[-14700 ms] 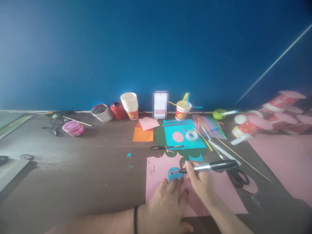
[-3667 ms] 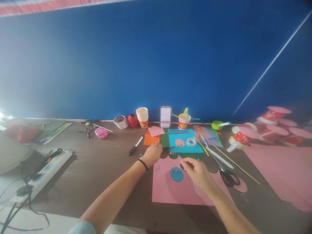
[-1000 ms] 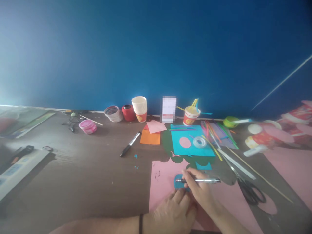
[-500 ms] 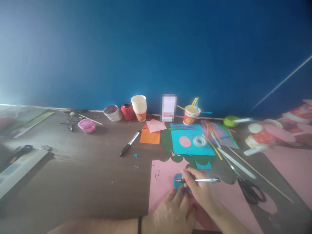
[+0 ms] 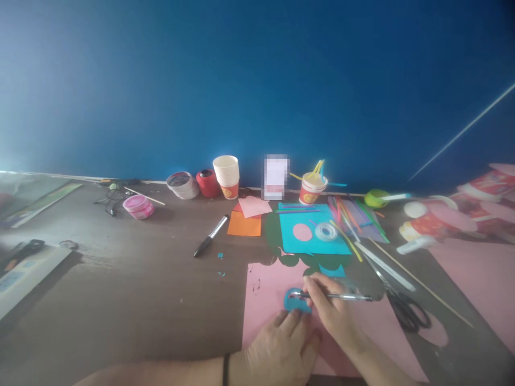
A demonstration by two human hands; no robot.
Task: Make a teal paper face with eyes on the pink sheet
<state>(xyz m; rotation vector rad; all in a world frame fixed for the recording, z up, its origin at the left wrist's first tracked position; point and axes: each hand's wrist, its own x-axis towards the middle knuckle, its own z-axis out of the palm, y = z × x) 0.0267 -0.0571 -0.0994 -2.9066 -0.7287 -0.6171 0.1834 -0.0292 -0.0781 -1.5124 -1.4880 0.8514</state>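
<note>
My right hand (image 5: 330, 308) is closed around a silver-and-black pen (image 5: 354, 297), which lies nearly level with its tip at the left. The tip meets a small rounded piece of blue paper (image 5: 290, 304), where dark marks show near it. My left hand (image 5: 281, 343) lies palm down, its fingers pressing the lower edge of the blue piece against a pink sheet (image 5: 263, 316). My left fingertips partly cover that edge. Behind the hands, dark green scalloped paper (image 5: 273, 230) sits under a bright blue sheet (image 5: 287, 241) bearing a pink circle (image 5: 302, 232) and a tape roll (image 5: 325, 231).
Black scissors (image 5: 406, 311) and a thin stick (image 5: 426, 287) lie to the right. A black-and-white marker (image 5: 211, 236) and orange paper (image 5: 243, 225) are at left. Stacked paper cups (image 5: 226, 177) and a cup of straws (image 5: 313, 187) stand along the wall.
The right hand has shifted slightly right along with the pen's back end, and more of the blue piece shows. The whole view has moved a little; my left hand still presses down.
</note>
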